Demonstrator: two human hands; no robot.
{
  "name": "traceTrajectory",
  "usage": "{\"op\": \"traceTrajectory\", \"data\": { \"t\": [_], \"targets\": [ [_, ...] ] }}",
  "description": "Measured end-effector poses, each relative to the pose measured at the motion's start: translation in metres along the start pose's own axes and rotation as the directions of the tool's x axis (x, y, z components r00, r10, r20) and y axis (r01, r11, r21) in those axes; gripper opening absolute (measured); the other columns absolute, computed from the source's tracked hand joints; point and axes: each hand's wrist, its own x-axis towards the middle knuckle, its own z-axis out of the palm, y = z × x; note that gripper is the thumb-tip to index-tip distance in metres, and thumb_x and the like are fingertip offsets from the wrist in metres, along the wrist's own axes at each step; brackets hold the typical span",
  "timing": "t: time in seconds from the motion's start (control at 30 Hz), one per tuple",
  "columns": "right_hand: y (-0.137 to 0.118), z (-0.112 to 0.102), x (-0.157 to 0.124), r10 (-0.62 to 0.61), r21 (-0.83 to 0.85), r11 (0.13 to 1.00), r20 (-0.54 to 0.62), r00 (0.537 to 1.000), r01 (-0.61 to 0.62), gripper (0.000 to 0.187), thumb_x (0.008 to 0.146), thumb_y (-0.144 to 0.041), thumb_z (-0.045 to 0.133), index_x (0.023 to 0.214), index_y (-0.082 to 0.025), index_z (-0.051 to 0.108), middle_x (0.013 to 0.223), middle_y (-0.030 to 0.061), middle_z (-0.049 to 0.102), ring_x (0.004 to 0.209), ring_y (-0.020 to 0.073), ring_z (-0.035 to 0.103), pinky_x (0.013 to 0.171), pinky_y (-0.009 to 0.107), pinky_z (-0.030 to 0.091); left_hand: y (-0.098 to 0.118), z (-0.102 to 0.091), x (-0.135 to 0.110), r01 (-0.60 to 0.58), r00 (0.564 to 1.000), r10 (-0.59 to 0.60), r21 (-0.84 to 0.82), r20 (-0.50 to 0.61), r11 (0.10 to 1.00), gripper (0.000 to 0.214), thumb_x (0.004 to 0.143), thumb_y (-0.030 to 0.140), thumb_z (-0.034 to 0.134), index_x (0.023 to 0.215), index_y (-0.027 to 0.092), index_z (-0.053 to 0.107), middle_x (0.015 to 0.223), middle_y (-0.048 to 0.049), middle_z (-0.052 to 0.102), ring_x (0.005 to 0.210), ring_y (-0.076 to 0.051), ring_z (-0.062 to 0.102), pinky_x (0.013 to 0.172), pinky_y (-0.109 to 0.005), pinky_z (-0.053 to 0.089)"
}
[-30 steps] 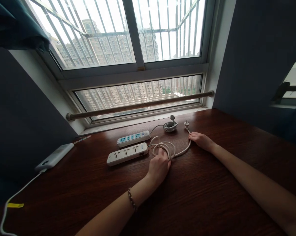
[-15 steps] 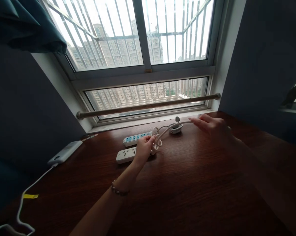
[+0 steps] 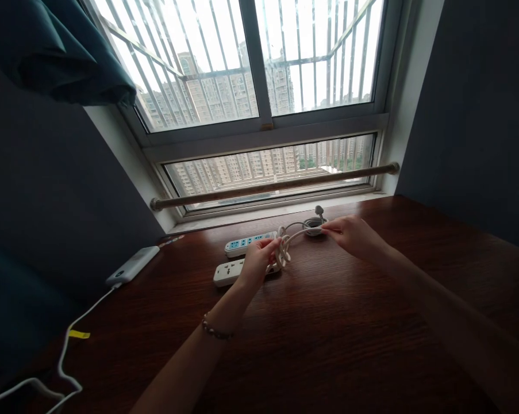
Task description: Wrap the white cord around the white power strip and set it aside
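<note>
My left hand (image 3: 256, 263) is closed around several loops of a white cord (image 3: 284, 248), held a little above the dark wooden desk (image 3: 328, 333). That cord belongs to the near white power strip (image 3: 227, 271), which lies partly behind the hand. My right hand (image 3: 353, 234) pinches the free end of the same cord, stretched to the right of the loops. A second strip with blue sockets (image 3: 248, 242) lies behind, its own cord coiled (image 3: 314, 224) near the window sill.
A white power bank (image 3: 132, 265) lies at the desk's left side, with a white cable (image 3: 65, 351) carrying a yellow tag running off toward the near left. A wooden rod (image 3: 276, 185) spans the window base. Dark walls close in on both sides.
Both hands have lifted the cord off the desk. The loops are now gathered in my left hand, and my right hand has drawn the free end closer. The view has shifted right.
</note>
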Motion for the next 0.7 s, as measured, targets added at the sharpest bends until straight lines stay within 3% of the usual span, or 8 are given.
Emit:
{"op": "traceTrajectory", "data": {
  "t": [0.13,0.27,0.33,0.4,0.5,0.6,0.7],
  "targets": [
    [-0.003,0.033,-0.003,-0.008,0.292,0.955,0.202,0.979,-0.053,0.024,0.082,-0.033,0.054,0.088,-0.017,0.071,0.075,0.0026,0.063,0.067,0.0130,0.054,0.060,0.023,0.034,0.001,0.005,-0.006,-0.015,0.999,0.010,0.097,0.049,0.995,0.033,0.068,0.042,0.068,0.072,0.009,0.063,0.061,-0.0022,0.055,0.050,-0.008,0.045,0.049,-0.021,0.035],
    [-0.016,0.060,-0.005,-0.045,0.574,0.810,0.264,0.964,-0.119,0.029,0.080,-0.036,0.055,0.091,-0.014,0.071,0.086,0.0033,0.064,0.077,0.0146,0.055,0.067,0.023,0.037,0.009,0.014,-0.017,-0.066,0.997,0.055,0.191,0.063,0.979,0.031,0.070,0.040,0.065,0.067,0.010,0.061,0.053,0.0002,0.050,0.048,-0.008,0.044,0.047,-0.021,0.034],
    [-0.023,0.065,-0.007,-0.089,0.701,0.687,0.342,0.936,-0.191,0.029,0.076,-0.031,0.060,0.095,-0.011,0.068,0.084,0.0034,0.063,0.073,0.0116,0.052,0.065,0.021,0.036,0.015,0.020,-0.023,-0.094,0.994,0.081,0.223,0.067,0.970,0.029,0.074,0.039,0.061,0.074,0.010,0.063,0.056,-0.0015,0.055,0.053,-0.011,0.051,0.053,-0.023,0.040],
    [-0.029,0.067,-0.010,-0.082,0.764,0.555,0.444,0.893,-0.329,0.032,0.070,-0.029,0.067,0.096,-0.010,0.065,0.075,0.0014,0.057,0.060,0.0064,0.044,0.054,0.018,0.031,0.020,0.025,-0.029,-0.125,0.991,0.111,0.255,0.071,0.959,0.031,0.078,0.037,0.054,0.085,0.009,0.064,0.065,-0.0050,0.062,0.064,-0.016,0.059,0.065,-0.026,0.046],
    [-0.035,0.070,-0.013,0.017,0.790,0.291,0.560,0.828,-0.540,0.043,0.066,-0.042,0.072,0.096,-0.012,0.061,0.067,-0.0022,0.044,0.048,0.0017,0.025,0.041,0.017,0.013,0.026,0.028,-0.036,-0.179,0.983,0.155,0.339,0.097,0.924,0.032,0.080,0.034,0.051,0.095,0.009,0.065,0.085,-0.0097,0.067,0.085,-0.020,0.062,0.079,-0.030,0.046],
    [-0.036,0.074,-0.014,0.067,0.783,-0.020,0.622,0.780,-0.622,0.045,0.068,-0.048,0.070,0.094,-0.014,0.057,0.072,-0.0022,0.042,0.046,-0.0001,0.019,0.040,0.015,0.008,0.031,0.023,-0.038,-0.208,0.974,0.144,0.439,0.174,0.874,0.032,0.082,0.033,0.048,0.100,0.011,0.064,0.086,-0.0088,0.068,0.080,-0.020,0.063,0.071,-0.029,0.047],
    [-0.036,0.076,-0.014,0.128,0.743,-0.179,0.667,0.734,-0.644,0.037,0.073,-0.044,0.067,0.090,-0.013,0.053,0.070,-0.0033,0.040,0.043,-0.0006,0.018,0.037,0.014,0.007,0.036,0.011,-0.035,-0.228,0.973,0.170,0.574,0.154,0.787,0.033,0.083,0.030,0.046,0.107,0.013,0.061,0.074,-0.0061,0.066,0.064,-0.019,0.062,0.065,-0.029,0.044]
  ]
}}
